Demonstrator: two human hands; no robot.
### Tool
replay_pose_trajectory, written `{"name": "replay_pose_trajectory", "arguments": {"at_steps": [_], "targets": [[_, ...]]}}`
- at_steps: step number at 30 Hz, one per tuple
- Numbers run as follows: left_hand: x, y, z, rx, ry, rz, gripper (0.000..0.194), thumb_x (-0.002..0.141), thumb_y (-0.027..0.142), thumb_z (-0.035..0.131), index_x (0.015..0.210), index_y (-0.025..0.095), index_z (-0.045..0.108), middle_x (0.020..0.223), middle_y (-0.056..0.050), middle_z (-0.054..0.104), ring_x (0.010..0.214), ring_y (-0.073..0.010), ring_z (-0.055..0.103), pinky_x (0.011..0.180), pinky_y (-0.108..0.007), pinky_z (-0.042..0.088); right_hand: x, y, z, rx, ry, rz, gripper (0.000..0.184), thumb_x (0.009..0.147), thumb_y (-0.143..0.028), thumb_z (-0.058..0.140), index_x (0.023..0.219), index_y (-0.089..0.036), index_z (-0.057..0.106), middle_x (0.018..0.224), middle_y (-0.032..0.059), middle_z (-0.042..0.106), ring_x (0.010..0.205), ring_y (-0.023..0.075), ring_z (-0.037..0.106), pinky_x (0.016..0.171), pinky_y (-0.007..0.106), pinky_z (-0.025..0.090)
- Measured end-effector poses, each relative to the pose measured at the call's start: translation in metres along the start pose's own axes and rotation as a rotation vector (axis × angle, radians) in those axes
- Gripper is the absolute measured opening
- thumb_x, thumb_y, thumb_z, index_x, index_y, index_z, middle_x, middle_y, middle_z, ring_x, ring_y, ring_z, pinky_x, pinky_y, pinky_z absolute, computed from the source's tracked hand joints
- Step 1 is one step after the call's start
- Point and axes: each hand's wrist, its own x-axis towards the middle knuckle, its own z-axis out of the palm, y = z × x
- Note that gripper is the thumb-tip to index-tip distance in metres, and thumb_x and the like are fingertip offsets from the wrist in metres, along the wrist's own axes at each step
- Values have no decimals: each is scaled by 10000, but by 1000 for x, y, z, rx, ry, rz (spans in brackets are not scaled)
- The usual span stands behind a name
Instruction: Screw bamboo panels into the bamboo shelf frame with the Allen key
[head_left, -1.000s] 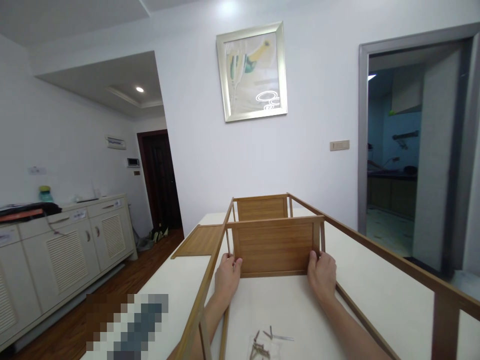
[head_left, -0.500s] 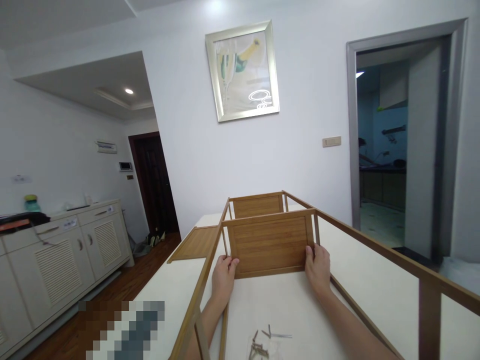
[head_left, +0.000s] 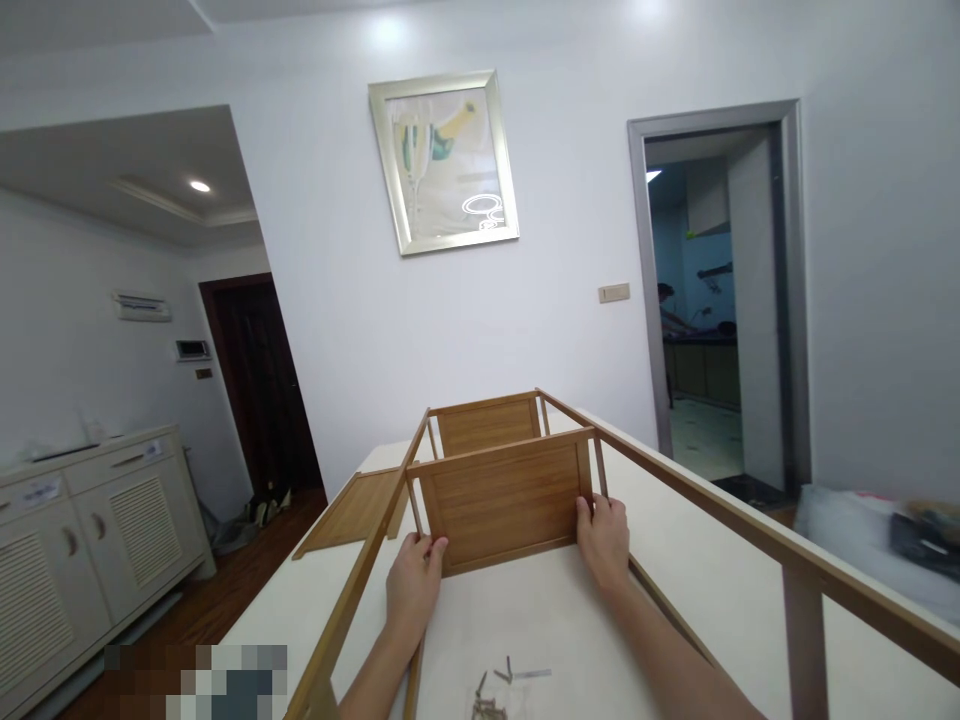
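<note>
A brown wooden panel (head_left: 510, 500) stands upright across the inside of a long wooden rack frame (head_left: 675, 480). My left hand (head_left: 414, 585) grips the panel's lower left edge, thumb on the near face and fingers behind. Gripping its right edge in the same way is my right hand (head_left: 604, 540). The ends of the fingers are hidden behind the panel. Farther back, a second panel (head_left: 487, 425) spans the far end of the frame. Between my forearms lie several screws (head_left: 489, 708) on a clear bag, with an L-shaped key beside them.
The frame rests on a white table (head_left: 510, 620). A loose wooden panel (head_left: 349, 510) lies on the table, left of the frame. A white cabinet (head_left: 112, 530) stands at the left, and a doorway (head_left: 697, 300) opens at the right. Clear plastic (head_left: 847, 540) lies beyond the table's right side.
The camera view has turned to the right, so everything appears farther left. Both hands keep their grip on the panel, which stays in about the same place in the frame.
</note>
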Motion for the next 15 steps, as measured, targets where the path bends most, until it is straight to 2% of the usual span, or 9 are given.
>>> {"name": "replay_pose_trajectory", "arguments": {"at_steps": [6,15], "targets": [[0,5,-2,51,-29,-24,386,933,420,409,727,193,643,846,-55,615,744,-196,616,652,-289,417,-6,-7,-7,-77,23,-38,375,940,-394,331,1013,-125,582,1021,172,548,933,291,514,796,396,393],[0,5,-1,96,-21,-22,317,946,360,435,791,188,651,877,-49,608,762,-177,608,670,-272,418,-7,-7,-1,-95,36,-72,403,942,-413,301,987,-116,568,993,195,536,889,300,500,754,407,383]]}}
